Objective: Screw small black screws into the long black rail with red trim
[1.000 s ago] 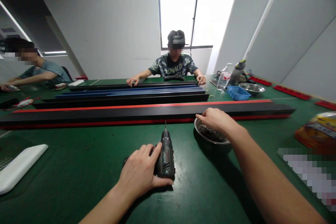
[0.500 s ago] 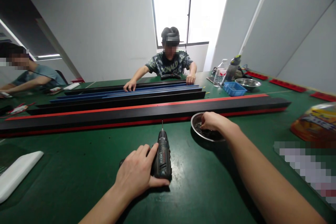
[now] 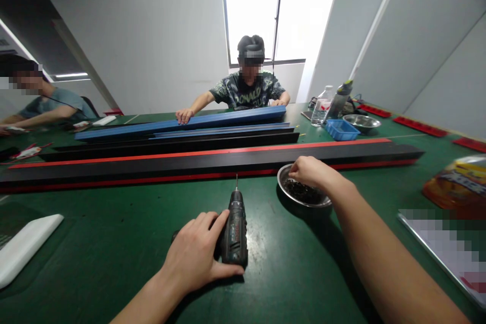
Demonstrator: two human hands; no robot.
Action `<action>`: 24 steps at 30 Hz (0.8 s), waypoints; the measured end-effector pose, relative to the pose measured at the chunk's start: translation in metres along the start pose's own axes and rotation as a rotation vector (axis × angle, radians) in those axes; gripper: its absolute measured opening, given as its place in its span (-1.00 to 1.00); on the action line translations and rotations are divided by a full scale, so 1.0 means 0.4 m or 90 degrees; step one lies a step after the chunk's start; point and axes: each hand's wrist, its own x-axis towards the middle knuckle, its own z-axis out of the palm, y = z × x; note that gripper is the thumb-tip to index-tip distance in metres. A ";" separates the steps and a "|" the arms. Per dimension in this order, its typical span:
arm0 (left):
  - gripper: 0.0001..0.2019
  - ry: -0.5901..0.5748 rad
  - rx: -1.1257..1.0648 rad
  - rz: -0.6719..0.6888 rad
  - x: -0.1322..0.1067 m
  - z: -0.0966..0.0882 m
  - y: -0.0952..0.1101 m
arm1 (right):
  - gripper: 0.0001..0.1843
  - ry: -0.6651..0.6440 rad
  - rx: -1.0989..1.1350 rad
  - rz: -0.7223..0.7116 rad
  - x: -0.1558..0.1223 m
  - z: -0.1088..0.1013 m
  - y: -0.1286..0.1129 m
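Observation:
My left hand (image 3: 199, 245) is wrapped round a black cordless drill (image 3: 236, 233) that lies on the green table, its thin bit pointing away from me. At the rim of a round metal bowl (image 3: 327, 204), my right hand (image 3: 309, 172) is closed with the fingertips bent down over the contents. Small dark screws (image 3: 301, 191) appear to fill the bowl. Whatever the right fingertips pinch is hidden. Beyond both hands lies a long black bar with red edges (image 3: 212, 158), running across the table; the drill bit's tip is close to its near side.
Across the table a person (image 3: 250, 86) handles a long blue profile (image 3: 212, 122); another person (image 3: 49, 101) sits at left. A blue basket (image 3: 341, 130), water bottle (image 3: 322, 106) and second metal bowl (image 3: 362, 121) stand at back right. A white object (image 3: 30, 248) lies left, an orange bag (image 3: 457, 182) right.
My right hand has risen slightly within the bowl, uncovering more of its contents. My left hand stays on the drill. The person opposite has tilted up the blue profile.

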 end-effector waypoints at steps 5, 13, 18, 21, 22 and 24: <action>0.11 0.006 -0.026 0.031 -0.016 0.002 -0.004 | -0.78 0.109 0.073 -0.085 -0.025 -0.013 -0.092; 0.14 -0.006 -0.038 0.064 -0.028 -0.007 0.003 | -0.78 0.232 0.323 -0.181 -0.050 0.096 -0.271; 0.16 -0.027 -0.046 0.074 -0.029 -0.011 0.008 | -0.73 0.277 0.401 -0.137 -0.032 0.226 -0.285; 0.17 -0.024 -0.047 0.074 -0.026 -0.011 0.008 | -0.72 0.271 0.415 -0.121 -0.014 0.275 -0.266; 0.17 -0.024 -0.047 0.075 -0.026 -0.010 0.008 | -0.72 0.257 0.429 -0.117 -0.007 0.284 -0.260; 0.17 -0.022 -0.048 0.077 -0.026 -0.009 0.007 | -0.71 0.220 0.464 -0.112 0.008 0.294 -0.249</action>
